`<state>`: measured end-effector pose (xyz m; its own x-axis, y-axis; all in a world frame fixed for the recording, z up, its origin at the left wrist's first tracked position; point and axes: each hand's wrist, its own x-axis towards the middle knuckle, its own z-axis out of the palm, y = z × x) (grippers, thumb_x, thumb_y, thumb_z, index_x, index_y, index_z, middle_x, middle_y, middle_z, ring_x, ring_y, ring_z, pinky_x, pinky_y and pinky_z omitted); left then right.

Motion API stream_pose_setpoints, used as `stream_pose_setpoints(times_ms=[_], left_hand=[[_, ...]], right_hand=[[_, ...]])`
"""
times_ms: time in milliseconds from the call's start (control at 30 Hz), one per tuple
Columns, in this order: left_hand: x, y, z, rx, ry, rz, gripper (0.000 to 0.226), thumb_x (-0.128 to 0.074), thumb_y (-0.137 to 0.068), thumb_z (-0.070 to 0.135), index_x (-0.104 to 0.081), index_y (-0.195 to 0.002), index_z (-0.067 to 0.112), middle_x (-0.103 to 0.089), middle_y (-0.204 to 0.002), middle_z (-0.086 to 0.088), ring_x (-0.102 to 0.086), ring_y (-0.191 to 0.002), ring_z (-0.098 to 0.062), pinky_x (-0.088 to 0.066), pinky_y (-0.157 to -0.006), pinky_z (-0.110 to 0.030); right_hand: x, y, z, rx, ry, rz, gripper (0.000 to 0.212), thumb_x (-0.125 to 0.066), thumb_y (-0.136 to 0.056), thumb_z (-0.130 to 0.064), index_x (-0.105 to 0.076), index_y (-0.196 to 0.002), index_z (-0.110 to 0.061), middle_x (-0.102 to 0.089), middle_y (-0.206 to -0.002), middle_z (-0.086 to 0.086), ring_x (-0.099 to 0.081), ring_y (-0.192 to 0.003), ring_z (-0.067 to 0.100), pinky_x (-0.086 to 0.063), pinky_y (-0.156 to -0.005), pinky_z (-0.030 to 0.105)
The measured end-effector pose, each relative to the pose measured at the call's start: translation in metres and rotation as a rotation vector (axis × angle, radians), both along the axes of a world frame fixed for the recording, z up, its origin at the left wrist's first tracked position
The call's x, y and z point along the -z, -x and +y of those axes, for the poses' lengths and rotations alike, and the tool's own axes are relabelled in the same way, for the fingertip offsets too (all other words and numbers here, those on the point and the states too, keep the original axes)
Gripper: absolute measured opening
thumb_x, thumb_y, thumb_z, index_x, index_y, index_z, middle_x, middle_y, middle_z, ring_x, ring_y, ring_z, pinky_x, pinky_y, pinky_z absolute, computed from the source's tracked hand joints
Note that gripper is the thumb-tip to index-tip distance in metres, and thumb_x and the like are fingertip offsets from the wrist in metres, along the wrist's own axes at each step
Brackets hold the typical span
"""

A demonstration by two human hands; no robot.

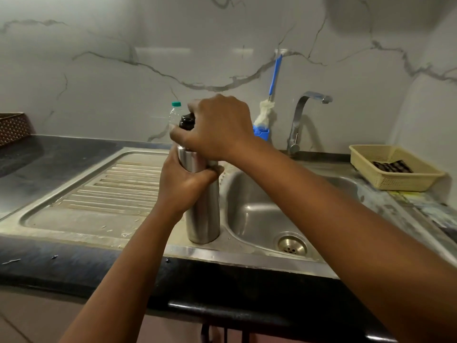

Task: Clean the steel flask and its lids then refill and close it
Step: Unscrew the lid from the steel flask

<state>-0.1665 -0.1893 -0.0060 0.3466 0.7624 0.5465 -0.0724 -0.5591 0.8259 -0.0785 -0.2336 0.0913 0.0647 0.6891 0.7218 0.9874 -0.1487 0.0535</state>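
Observation:
The steel flask (203, 214) stands upright on the steel rim between the ribbed drainboard (118, 184) and the sink basin (262, 214). My left hand (184, 180) grips the flask's upper body from the left. My right hand (217, 128) comes over from the right and grips the black lid (186, 121) on the flask's neck. Most of the lid is hidden under my fingers.
A clear plastic bottle with a green cap (175, 112) stands behind the flask. A blue-handled bottle brush (267, 112) leans on the marble wall beside the tap (303, 120). A yellow basket (395, 167) sits at the right, a brown basket (12, 127) at the far left.

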Motion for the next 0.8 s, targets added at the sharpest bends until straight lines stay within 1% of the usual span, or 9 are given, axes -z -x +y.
stream_pose_setpoints(times_ms=[100, 233, 300, 400, 500, 567, 633, 700, 800], left_hand=[[0.001, -0.001, 0.002, 0.009, -0.012, -0.007, 0.057, -0.086, -0.070, 0.014, -0.054, -0.115, 0.028, -0.067, -0.096, 0.012, -0.066, -0.088, 0.001, -0.053, -0.071, -0.015], [0.002, 0.000, 0.002, 0.037, 0.006, -0.007, 0.055, -0.086, -0.071, 0.016, -0.055, -0.114, 0.030, -0.067, -0.095, 0.012, -0.066, -0.088, -0.001, -0.054, -0.075, -0.024], [0.002, 0.001, 0.002, 0.033, 0.002, -0.004, 0.059, -0.087, -0.069, 0.022, -0.055, -0.117, 0.029, -0.066, -0.097, 0.012, -0.066, -0.089, -0.002, -0.053, -0.077, -0.026], [0.002, 0.001, 0.001, 0.023, -0.003, 0.019, 0.061, -0.088, -0.069, 0.024, -0.051, -0.118, 0.028, -0.063, -0.099, 0.013, -0.064, -0.090, -0.005, -0.052, -0.077, -0.025], [0.003, 0.000, 0.000, 0.014, 0.004, 0.021, 0.061, -0.086, -0.071, 0.021, -0.049, -0.118, 0.028, -0.061, -0.099, 0.014, -0.063, -0.090, -0.006, -0.050, -0.075, -0.023], [0.004, 0.000, 0.000, 0.011, 0.006, 0.023, 0.058, -0.086, -0.070, 0.020, -0.051, -0.115, 0.029, -0.063, -0.097, 0.014, -0.064, -0.086, -0.003, -0.050, -0.074, -0.022], [0.004, 0.000, 0.001, 0.010, 0.016, 0.020, 0.052, -0.087, -0.070, 0.017, -0.053, -0.107, 0.033, -0.064, -0.094, 0.012, -0.064, -0.082, 0.002, -0.050, -0.072, -0.023], [0.003, 0.000, 0.000, -0.009, 0.016, 0.015, 0.051, -0.087, -0.069, 0.018, -0.051, -0.101, 0.037, -0.064, -0.093, 0.012, -0.063, -0.081, 0.007, -0.049, -0.071, -0.022], [0.002, 0.000, -0.002, -0.026, 0.006, 0.014, 0.055, -0.087, -0.069, 0.018, -0.050, -0.107, 0.034, -0.062, -0.093, 0.016, -0.062, -0.080, 0.008, -0.049, -0.068, -0.016]], right_hand=[[0.007, -0.013, 0.005, -0.198, -0.024, 0.132, 0.033, -0.057, -0.084, -0.060, -0.052, -0.077, -0.028, -0.048, -0.062, -0.011, -0.047, -0.065, 0.011, -0.024, -0.053, 0.023], [0.001, -0.026, 0.000, -0.478, 0.216, 0.353, 0.034, -0.058, -0.086, -0.053, -0.059, -0.095, -0.021, -0.063, -0.084, -0.008, -0.060, -0.078, 0.012, -0.051, -0.072, 0.035], [-0.014, -0.033, -0.006, -0.506, 0.430, 0.371, 0.031, -0.061, -0.089, -0.049, -0.057, -0.104, -0.022, -0.064, -0.096, -0.005, -0.060, -0.088, 0.012, -0.053, -0.084, 0.038], [-0.044, -0.033, -0.015, -0.441, 0.669, 0.251, 0.034, -0.063, -0.091, -0.038, -0.058, -0.123, -0.027, -0.061, -0.116, -0.006, -0.058, -0.100, 0.008, -0.051, -0.089, 0.029], [-0.062, -0.024, -0.024, -0.512, 0.771, 0.317, 0.036, -0.060, -0.082, -0.011, -0.069, -0.115, -0.025, -0.063, -0.117, -0.007, -0.060, -0.104, 0.008, -0.052, -0.089, 0.025], [-0.059, -0.018, -0.026, -0.559, 0.707, 0.360, 0.036, -0.055, -0.075, -0.018, -0.074, -0.106, -0.020, -0.062, -0.121, -0.004, -0.058, -0.112, 0.012, -0.050, -0.090, 0.023], [-0.049, -0.014, -0.023, -0.419, 0.561, 0.265, 0.035, -0.062, -0.084, -0.040, -0.068, -0.113, -0.020, -0.056, -0.122, -0.003, -0.054, -0.111, 0.015, -0.046, -0.085, 0.025], [-0.037, -0.013, -0.019, -0.153, 0.446, 0.087, 0.052, -0.061, -0.081, -0.066, -0.060, -0.104, -0.020, -0.052, -0.101, -0.004, -0.052, -0.097, 0.017, -0.040, -0.073, 0.028], [-0.036, -0.007, -0.020, -0.074, 0.446, 0.000, 0.052, -0.058, -0.081, -0.069, -0.058, -0.098, -0.020, -0.050, -0.084, -0.004, -0.050, -0.086, 0.019, -0.033, -0.061, 0.027]])
